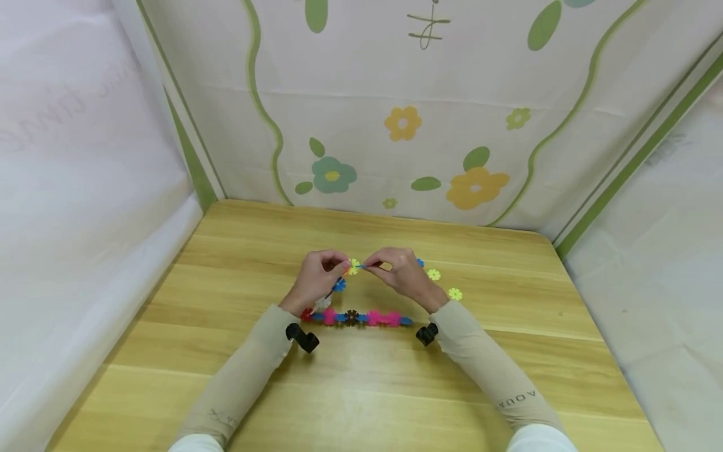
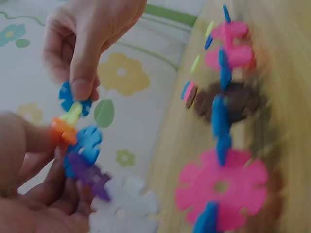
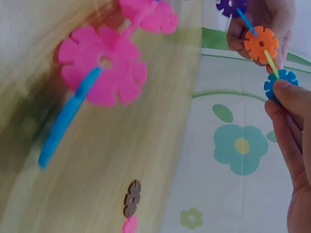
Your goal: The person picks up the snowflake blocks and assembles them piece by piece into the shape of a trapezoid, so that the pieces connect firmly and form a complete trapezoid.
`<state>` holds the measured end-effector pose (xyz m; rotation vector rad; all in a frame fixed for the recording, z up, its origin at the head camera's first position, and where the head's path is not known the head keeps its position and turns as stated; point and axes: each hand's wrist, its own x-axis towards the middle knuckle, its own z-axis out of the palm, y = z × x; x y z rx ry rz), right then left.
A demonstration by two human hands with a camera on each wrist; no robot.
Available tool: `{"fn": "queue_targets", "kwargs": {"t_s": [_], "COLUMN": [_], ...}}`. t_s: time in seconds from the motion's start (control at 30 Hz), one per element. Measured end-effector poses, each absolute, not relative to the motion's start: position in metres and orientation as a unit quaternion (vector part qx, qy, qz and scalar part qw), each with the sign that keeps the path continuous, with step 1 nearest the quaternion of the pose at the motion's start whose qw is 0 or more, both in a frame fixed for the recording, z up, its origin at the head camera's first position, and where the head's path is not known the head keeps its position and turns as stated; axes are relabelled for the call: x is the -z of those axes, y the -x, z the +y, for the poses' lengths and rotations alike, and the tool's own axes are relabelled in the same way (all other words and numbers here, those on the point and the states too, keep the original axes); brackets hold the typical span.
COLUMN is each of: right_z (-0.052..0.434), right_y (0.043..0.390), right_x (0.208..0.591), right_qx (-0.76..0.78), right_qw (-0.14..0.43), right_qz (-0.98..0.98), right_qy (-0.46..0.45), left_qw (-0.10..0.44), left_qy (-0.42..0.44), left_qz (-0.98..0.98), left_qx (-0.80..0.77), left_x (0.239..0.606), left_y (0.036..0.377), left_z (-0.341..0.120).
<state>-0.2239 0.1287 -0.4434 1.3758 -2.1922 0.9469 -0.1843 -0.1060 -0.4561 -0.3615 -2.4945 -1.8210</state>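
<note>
Notched plastic snowflake discs are slotted together into a chain. With its thumb and fingers, my left hand (image 1: 318, 276) grips the chain near an orange disc (image 3: 261, 44). My right hand (image 1: 400, 271) pinches a blue disc (image 3: 287, 75), which meets the yellow disc (image 1: 354, 267) beside the orange one. Down from the left hand run a blue disc (image 1: 339, 285), a purple disc (image 2: 90, 175) and a white disc (image 2: 124, 208). Nearer me, a row on the table joins a red disc (image 1: 307, 314), pink discs (image 1: 390, 319), a brown disc (image 1: 351, 317) and blue ones between.
To the right of my right hand lie a loose blue disc (image 1: 420, 262) and two yellow discs (image 1: 433, 274). A brown disc (image 3: 132, 199) and a pink disc (image 3: 129, 224) show in the right wrist view. Printed fabric walls (image 1: 350, 125) enclose the wooden table (image 1: 361, 389).
</note>
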Motion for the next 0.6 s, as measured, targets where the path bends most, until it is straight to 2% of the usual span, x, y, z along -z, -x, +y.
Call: {"fn": "queue_targets", "kwargs": {"t_s": [0.23, 0.4, 0.6], "right_z": [0.134, 0.147, 0.174], "right_y": [0.227, 0.228, 0.238], "right_x": [0.444, 0.438, 0.444], "right_qx": [-0.36, -0.337, -0.26], "right_qw": [0.144, 0.092, -0.013], "right_qz": [-0.782, -0.81, -0.902], "right_qy": [-0.488, -0.471, -0.345], "left_qw": [-0.089, -0.102, -0.116], "left_qy": [0.17, 0.187, 0.156], "left_qz": [-0.802, -0.786, -0.777], "left_qx": [0.566, 0.581, 0.599], "left_x": [0.454, 0.453, 0.449], "left_y": [0.189, 0.193, 0.192], "left_z": [-0.105, -0.101, -0.1]}}
